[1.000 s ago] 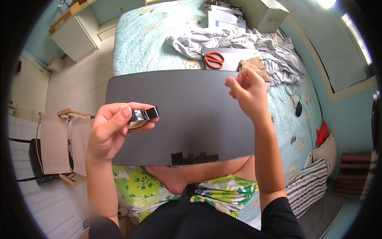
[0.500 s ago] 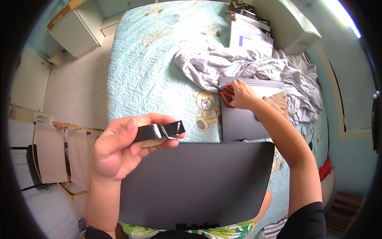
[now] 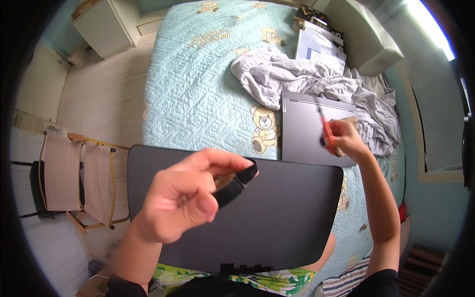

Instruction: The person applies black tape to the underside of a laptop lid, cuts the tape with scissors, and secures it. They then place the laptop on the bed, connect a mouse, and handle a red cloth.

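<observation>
My left hand [image 3: 185,195] is closed on a roll of black tape [image 3: 231,190], raised over the dark grey lap table [image 3: 282,222]; a length of black tape stands out toward its fingertips. My right hand [image 3: 346,138] grips red-handled scissors [image 3: 327,133], blades pointing up and blurred, above a closed grey laptop [image 3: 302,119] on the bed. A brown cloth [image 3: 350,120] lies on the laptop, partly hidden by that hand. Small black tape strips [image 3: 227,266] are at the table's near edge.
The teddy-print quilt [image 3: 193,74] covers the bed, with rumpled grey bedding [image 3: 267,74], stacked flat items [image 3: 319,47] and a pale box [image 3: 371,44]. A beige folding chair [image 3: 62,173] and white cabinet [image 3: 106,27] stand to the left.
My right hand went from empty to holding the scissors, and has since drawn them rightward and turned the blades upward. My left hand has turned the tape roll and shifted rightward.
</observation>
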`<state>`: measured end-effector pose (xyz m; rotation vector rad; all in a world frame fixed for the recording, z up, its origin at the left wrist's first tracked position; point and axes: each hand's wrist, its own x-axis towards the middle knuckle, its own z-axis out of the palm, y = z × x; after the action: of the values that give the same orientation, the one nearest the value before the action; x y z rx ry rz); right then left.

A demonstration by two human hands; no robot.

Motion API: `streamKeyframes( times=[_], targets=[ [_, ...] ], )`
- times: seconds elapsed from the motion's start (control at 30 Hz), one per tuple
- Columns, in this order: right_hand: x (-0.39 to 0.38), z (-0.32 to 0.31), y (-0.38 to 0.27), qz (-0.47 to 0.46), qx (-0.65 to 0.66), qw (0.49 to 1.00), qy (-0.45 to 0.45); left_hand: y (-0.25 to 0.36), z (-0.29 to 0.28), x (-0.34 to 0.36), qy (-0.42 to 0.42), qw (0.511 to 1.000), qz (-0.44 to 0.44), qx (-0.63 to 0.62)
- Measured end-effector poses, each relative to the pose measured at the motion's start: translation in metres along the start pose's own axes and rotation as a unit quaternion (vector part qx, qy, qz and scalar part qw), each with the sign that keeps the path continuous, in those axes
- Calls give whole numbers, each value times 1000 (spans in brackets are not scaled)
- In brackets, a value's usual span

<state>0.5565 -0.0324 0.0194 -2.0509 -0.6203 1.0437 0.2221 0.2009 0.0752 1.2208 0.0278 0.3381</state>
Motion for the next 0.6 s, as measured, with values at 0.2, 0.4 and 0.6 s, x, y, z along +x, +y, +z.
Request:
streamKeyframes(
  times=[0.2, 0.4, 0.6],
  targets=[
    [-174, 71, -37, -193, 200, 960, 43, 28, 46, -78, -9, 997, 73, -1],
    [-299, 217, 22, -111, 338, 915, -191, 14, 66, -160, -10, 988, 138, -63],
    [-330, 279, 20, -136, 323, 895, -275, 20, 76, -223, -22, 990, 110, -89]
  ],
)
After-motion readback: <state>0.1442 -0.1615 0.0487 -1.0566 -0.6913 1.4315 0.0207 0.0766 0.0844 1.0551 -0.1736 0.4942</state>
